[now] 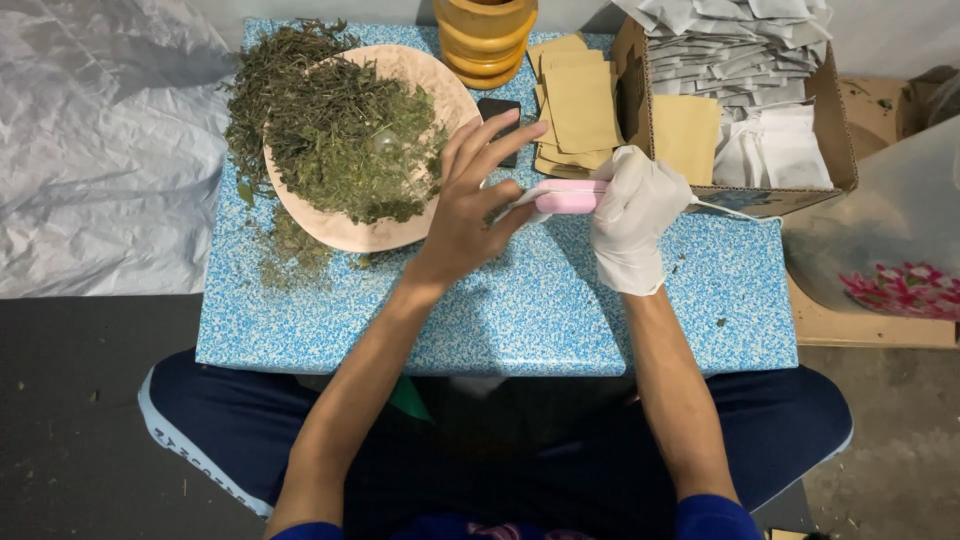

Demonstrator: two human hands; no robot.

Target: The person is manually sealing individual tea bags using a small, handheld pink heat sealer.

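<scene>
gloved right hand (pixel 632 215) is clamped on the pink sealer (pixel 568 196), and bare left hand (pixel 470 200) pinches the small bag (pixel 520 203) at its tip. plate of dried leaves (pixel 350 140) crowds the left hand's outer edge, cardboard box (pixel 800 190) sits just beyond the right, bare blue table (pixel 500 320) below both wrists.

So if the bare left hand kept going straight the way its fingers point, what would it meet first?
Probably the small dark object lying just past the fingers of the left hand, between the plate of dried herbs and the stack of tan sachets. Depth is unclear, so the hand might pass over it.

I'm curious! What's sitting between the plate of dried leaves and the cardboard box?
In the head view, a pile of tan paper pouches lies between them, with a small dark object beside the plate.
</scene>
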